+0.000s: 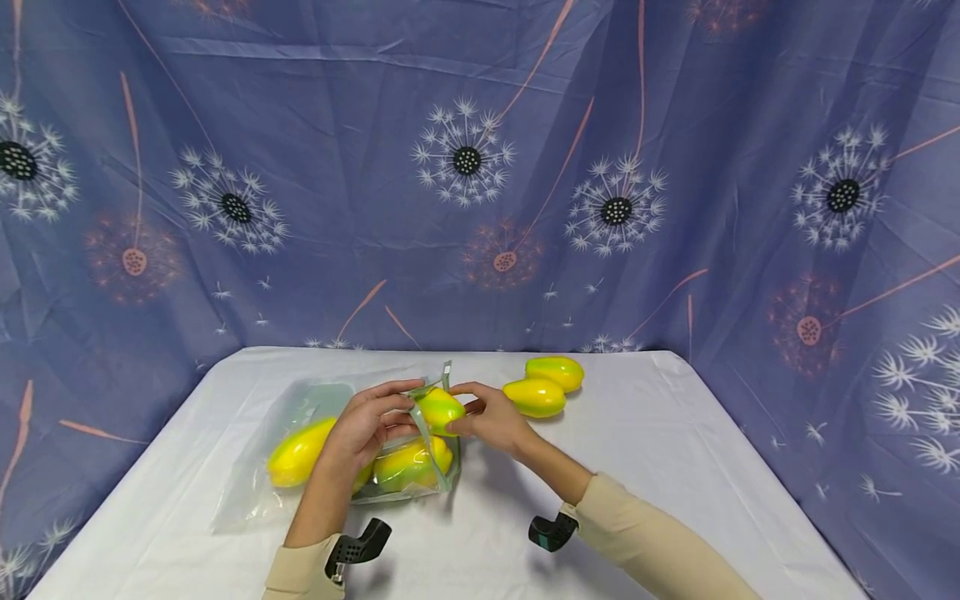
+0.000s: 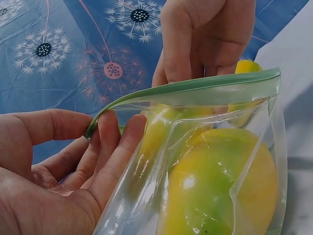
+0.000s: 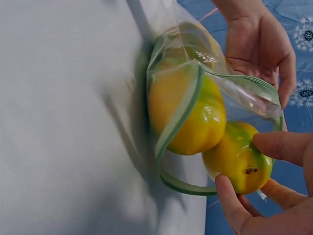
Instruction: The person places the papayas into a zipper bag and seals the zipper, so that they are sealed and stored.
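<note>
In the middle of the head view, a bit below center, two hands work at the mouth of a clear bag (image 1: 247,487). The left hand (image 1: 363,429) pinches the bag's green edge (image 2: 190,87); in the left wrist view, at the left, its fingers come together on that strip, with some on each side of it. The right hand (image 1: 491,417) holds the end of a yellow and green fruit (image 1: 441,410). Its thumb and fingers are apart by just the fat part of the fruit, and they touch it on different sides, as the lower right of the right wrist view shows. This fruit sits in the open mouth of the bag, with its end poking out toward the right hand. Just below it in the head view, a second fruit (image 1: 408,464) lies inside the bag, near the opening. A big yellow fruit (image 1: 300,454) shows through the plastic at the lower left, and a bit more yellow peeks out beside the left wrist. Right of the right hand, a far fruit (image 1: 555,372) and a near fruit (image 1: 534,398) lie touching on the white cloth (image 1: 637,475), outside the bag.
</note>
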Available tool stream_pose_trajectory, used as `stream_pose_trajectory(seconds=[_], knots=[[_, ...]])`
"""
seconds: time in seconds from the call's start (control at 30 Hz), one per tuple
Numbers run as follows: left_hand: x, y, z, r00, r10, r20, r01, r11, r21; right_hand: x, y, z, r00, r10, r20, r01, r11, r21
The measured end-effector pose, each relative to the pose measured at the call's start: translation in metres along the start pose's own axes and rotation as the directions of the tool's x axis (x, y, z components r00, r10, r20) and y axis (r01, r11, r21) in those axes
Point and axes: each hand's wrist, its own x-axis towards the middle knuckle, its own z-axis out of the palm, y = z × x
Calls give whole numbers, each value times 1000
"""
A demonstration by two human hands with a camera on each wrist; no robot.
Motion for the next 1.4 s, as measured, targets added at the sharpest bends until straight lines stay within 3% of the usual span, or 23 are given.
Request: stream_pose_trajectory(seconds=[0.63, 1.13, 1.4], knots=[[-1, 1, -2, 1000, -4, -16, 3, 1000, -25, 16, 4, 23, 987, -111, -113, 100, 990, -97], [-2, -1, -3, 1000, 6, 16, -6, 1000, -10, 17, 13, 30, 989, -121, -90, 111, 988, -110], [-3, 2, -3, 1000, 3, 0, -3, 1000, -6, 10, 6, 14, 991, -113, -65, 103, 985, -140]])
